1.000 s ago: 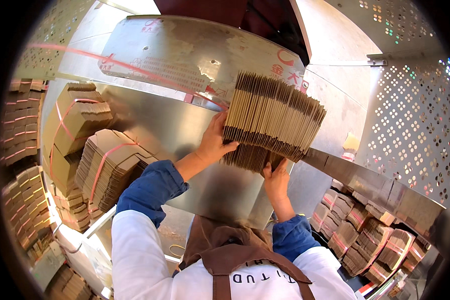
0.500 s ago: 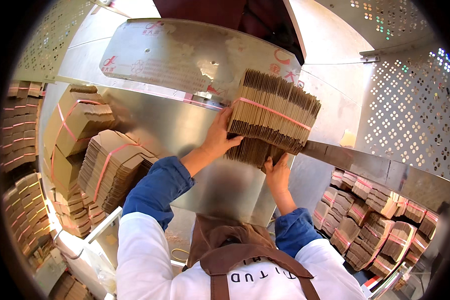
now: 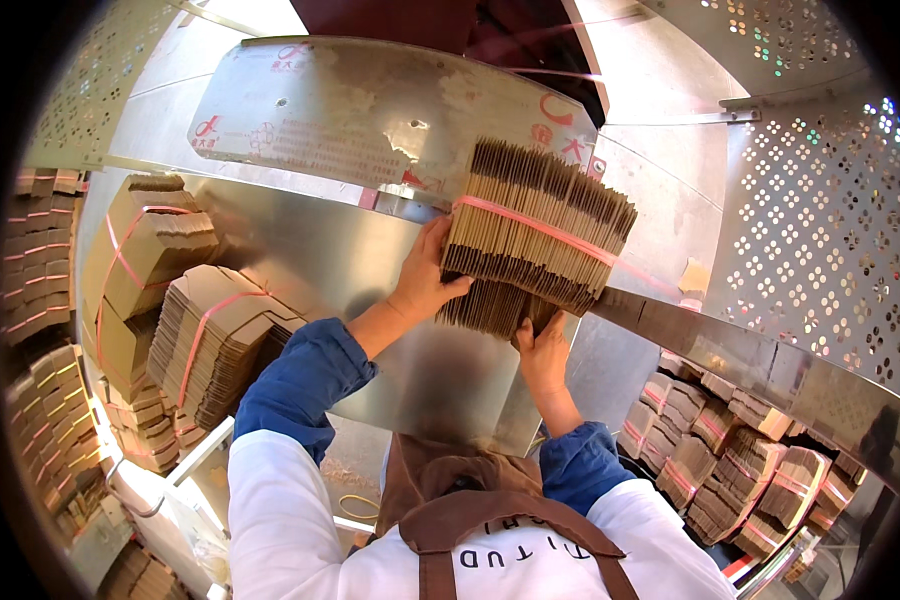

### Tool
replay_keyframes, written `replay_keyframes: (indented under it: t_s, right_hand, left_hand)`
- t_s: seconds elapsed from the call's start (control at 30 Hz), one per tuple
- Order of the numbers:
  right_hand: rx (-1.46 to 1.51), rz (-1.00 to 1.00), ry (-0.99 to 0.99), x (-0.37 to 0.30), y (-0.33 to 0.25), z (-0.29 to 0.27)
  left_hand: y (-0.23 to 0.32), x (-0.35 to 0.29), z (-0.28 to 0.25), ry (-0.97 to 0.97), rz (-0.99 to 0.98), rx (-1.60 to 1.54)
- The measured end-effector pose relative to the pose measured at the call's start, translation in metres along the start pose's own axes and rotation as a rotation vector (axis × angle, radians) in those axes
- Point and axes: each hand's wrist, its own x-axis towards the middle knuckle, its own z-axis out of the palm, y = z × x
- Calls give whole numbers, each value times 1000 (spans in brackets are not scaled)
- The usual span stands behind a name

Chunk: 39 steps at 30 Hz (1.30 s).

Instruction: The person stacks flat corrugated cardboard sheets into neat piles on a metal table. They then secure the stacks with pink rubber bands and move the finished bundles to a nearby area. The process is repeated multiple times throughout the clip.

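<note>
"Where's the cardboard stack (image 3: 540, 258)?"
"Over the table's (image 3: 300, 225) right, left hand (image 3: 420, 285) gripping its left side, right hand (image 3: 546, 352) its near edge; a pink strap (image 3: 542, 227) crosses it."
"Step?"
"Strapping, I'd judge; next calls for a steady hold."
"Writing?"
"Red print (image 3: 556, 108) on the metal panel (image 3: 355, 85), dark letters (image 3: 468, 558) on the white top (image 3: 285, 510)."

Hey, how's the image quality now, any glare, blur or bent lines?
Head view: a bright sheen lies on the metal table; head view: the cardboard stack looks fairly sharp, while the faint pink streak to its right seems smeared; head view: the metal sheet bows along its upper edge, and the picture's corners go black.
</note>
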Motion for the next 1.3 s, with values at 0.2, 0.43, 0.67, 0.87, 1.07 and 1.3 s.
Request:
replay_keyframes:
  t_s: [0.2, 0.43, 0.67, 0.87, 1.07, 1.3]
  right_hand:
    - [43, 71, -32, 2, -9, -3]
    - [31, 122, -72, 0, -2, -3]
    - [110, 135, -58, 0, -11, -9]
    - [33, 94, -45, 1, -8, -7]
    - [17, 108, -82, -21, 1, -1]
    - [202, 36, -212, -90, 12, -53]
  left_hand:
    - [-9, 0, 8, 18, 37, 19]
    - [-9, 5, 2, -9, 30, 10]
    - [-7, 12, -1, -57, -42, -107]
    - [-4, 15, -6, -92, -67, -150]
    - [6, -19, -14, -65, -121, -80]
    - [18, -116, -51, -218, -213, -271]
